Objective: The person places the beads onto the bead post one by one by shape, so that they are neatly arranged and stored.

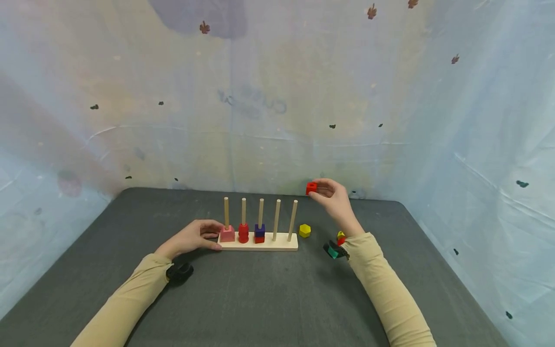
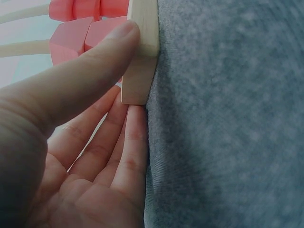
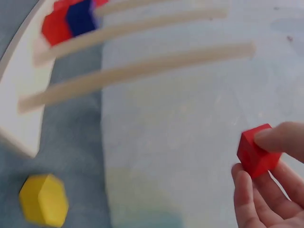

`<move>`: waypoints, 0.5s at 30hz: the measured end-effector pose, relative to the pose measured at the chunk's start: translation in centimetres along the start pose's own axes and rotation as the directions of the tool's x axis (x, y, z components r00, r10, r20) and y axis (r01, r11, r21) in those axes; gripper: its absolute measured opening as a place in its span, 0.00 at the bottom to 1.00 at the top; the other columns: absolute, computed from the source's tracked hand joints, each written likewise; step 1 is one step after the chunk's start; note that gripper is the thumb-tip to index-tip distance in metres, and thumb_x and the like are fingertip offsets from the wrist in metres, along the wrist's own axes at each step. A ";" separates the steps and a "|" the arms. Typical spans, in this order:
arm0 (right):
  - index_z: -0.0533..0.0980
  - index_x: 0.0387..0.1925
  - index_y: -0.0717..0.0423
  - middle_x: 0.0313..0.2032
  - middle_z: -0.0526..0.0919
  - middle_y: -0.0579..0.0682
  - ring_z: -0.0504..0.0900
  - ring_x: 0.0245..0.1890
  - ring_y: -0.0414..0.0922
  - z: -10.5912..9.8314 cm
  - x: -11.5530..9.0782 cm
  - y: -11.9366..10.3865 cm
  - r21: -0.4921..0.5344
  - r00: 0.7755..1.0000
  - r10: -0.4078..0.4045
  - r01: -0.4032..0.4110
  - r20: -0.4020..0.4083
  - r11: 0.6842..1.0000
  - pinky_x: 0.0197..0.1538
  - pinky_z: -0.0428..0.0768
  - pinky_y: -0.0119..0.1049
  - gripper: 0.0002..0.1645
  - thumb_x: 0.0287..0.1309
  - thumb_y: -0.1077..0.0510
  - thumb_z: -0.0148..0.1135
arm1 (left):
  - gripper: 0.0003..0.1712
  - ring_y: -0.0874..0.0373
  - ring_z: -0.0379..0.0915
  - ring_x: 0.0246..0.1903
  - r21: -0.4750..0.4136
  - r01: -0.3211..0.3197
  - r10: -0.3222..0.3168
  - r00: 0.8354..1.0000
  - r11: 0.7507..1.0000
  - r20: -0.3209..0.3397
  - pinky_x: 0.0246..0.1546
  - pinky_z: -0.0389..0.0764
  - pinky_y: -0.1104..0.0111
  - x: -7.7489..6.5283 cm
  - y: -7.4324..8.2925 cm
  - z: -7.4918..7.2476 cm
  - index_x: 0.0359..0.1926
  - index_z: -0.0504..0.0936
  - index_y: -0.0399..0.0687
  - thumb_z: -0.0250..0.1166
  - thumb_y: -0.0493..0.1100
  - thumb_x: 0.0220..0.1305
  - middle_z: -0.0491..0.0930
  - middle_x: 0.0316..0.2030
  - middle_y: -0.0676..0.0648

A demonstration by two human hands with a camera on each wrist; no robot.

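A wooden peg board (image 1: pixel 282 243) with several upright pegs stands on the table. My left hand (image 1: pixel 200 237) grips its left end, thumb along the front edge and fingers at the end face (image 2: pixel 137 80). Pink blocks (image 1: pixel 227 234) sit on the leftmost peg, red rounded beads (image 1: pixel 244 233) on the second. On the middle peg a dark blue block (image 1: pixel 259 228) lies over a red block (image 1: pixel 259 239). The two right pegs are bare. My right hand (image 1: pixel 333 196) pinches a red cube (image 3: pixel 256 151) with a hole, raised beyond the board's right end.
A yellow hexagonal block (image 1: pixel 305 231) lies just right of the board. Further right, another yellow piece (image 1: pixel 340 235) and a red piece (image 1: pixel 341 240) are partly hidden by the right wrist. A pale patterned sheet (image 1: pixel 277 96) hangs behind the dark table (image 1: pixel 260 299).
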State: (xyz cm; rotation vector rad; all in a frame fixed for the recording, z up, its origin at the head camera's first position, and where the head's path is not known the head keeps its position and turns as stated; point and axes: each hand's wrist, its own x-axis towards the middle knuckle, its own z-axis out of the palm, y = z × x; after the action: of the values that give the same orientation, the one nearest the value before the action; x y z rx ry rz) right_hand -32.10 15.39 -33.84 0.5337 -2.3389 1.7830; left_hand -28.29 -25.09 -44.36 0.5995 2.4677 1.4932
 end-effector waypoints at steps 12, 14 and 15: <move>0.73 0.56 0.65 0.50 0.79 0.56 0.80 0.48 0.49 2.8 0.2 -3.6 0.113 0.981 -0.194 0.194 -0.010 0.974 0.50 0.82 0.36 0.25 0.57 0.66 0.67 | 0.36 0.44 0.70 0.55 0.015 0.006 -0.006 1.000 1.000 -0.009 0.57 0.76 0.61 0.0 0.1 0.1 0.58 0.74 0.36 0.77 0.43 0.49 0.74 0.55 0.38; 0.73 0.56 0.65 0.51 0.79 0.56 0.80 0.48 0.50 3.4 0.0 -4.1 0.120 0.978 -0.211 0.208 0.008 0.971 0.50 0.82 0.36 0.24 0.57 0.66 0.66 | 0.37 0.44 0.70 0.56 0.011 0.006 -0.006 1.000 1.000 -0.008 0.57 0.76 0.61 0.0 0.1 0.1 0.58 0.74 0.36 0.77 0.43 0.48 0.74 0.55 0.38; 0.73 0.56 0.64 0.50 0.79 0.57 0.80 0.48 0.50 3.7 -0.2 -4.4 0.130 0.976 -0.217 0.212 0.021 0.968 0.50 0.82 0.36 0.24 0.58 0.66 0.66 | 0.37 0.44 0.70 0.56 0.011 0.006 -0.006 1.000 1.000 -0.007 0.57 0.76 0.61 0.0 0.2 0.1 0.58 0.74 0.36 0.77 0.43 0.48 0.74 0.55 0.38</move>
State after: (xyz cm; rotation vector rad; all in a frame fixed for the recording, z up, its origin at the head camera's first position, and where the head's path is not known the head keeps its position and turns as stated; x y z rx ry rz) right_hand -29.99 10.90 -30.97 0.8093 -2.1045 1.8411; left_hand -28.23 -24.95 -44.24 0.5900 2.4819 1.4829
